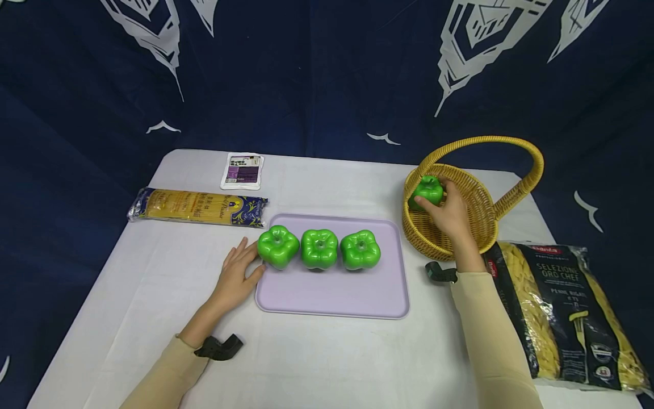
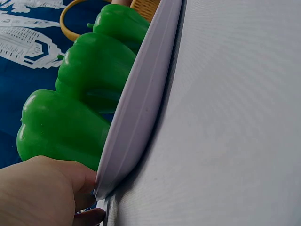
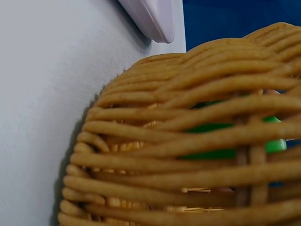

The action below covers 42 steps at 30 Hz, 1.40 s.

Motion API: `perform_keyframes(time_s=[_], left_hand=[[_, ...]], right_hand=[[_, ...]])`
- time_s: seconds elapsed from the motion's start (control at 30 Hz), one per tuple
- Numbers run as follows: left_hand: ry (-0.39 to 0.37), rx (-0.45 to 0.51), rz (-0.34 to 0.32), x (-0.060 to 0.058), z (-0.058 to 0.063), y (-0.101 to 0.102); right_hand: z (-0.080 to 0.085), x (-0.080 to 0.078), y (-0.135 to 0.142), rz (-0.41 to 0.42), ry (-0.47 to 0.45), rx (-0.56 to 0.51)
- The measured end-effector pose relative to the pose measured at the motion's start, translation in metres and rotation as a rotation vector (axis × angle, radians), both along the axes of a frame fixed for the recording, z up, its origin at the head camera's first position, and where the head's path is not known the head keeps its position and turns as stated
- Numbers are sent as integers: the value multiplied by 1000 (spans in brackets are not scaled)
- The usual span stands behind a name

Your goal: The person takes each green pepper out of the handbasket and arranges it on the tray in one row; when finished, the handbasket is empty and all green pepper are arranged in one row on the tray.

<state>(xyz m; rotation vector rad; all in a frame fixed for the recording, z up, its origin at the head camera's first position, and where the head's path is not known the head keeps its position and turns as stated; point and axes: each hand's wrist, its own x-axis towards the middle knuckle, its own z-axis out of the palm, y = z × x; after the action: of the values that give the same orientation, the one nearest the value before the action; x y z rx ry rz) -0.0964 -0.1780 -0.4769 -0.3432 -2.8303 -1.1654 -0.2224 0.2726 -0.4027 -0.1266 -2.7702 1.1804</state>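
Inside the yellow wicker basket (image 1: 449, 250), my right hand (image 1: 451, 211) grips a green bell pepper (image 1: 428, 191) between thumb and fingers. Through the weave in the right wrist view, parts of that green pepper (image 3: 211, 141) show; the hand is mostly hidden there. My left hand (image 1: 237, 276) rests at the left edge of the lilac tray (image 1: 332, 295), fingers extended and thumb at the rim. On the tray, a left pepper (image 1: 278, 246), a middle pepper (image 1: 319, 249) and a right pepper (image 1: 360, 250) stand in a row. The left one sits beside my fingers.
A spaghetti pack (image 1: 199, 207) lies behind my left hand, with a small white and purple packet (image 1: 242, 171) farther back. A large bag of penne (image 1: 567, 318) lies right of my right forearm. The basket's tall handle (image 1: 490, 140) arches over its opening.
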Motion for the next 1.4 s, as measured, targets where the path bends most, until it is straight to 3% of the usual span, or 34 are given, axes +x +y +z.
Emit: perform_keyframes(time_s=[0.4,0.93,1.27,1.4], left_hand=[[-11,0,-1,0,0,0],[-15,-11,-7,-1,-1,-1],[-6,-4,-8,-1,-3,-2],[-1,-5,-10,-1,-3,-2]], right_hand=[[8,12,2,-48,-1,-70],[29,74,9,-127,177,-41],[34,113,-8,40,292,-87],[29,124,-17,119,294,-123]])
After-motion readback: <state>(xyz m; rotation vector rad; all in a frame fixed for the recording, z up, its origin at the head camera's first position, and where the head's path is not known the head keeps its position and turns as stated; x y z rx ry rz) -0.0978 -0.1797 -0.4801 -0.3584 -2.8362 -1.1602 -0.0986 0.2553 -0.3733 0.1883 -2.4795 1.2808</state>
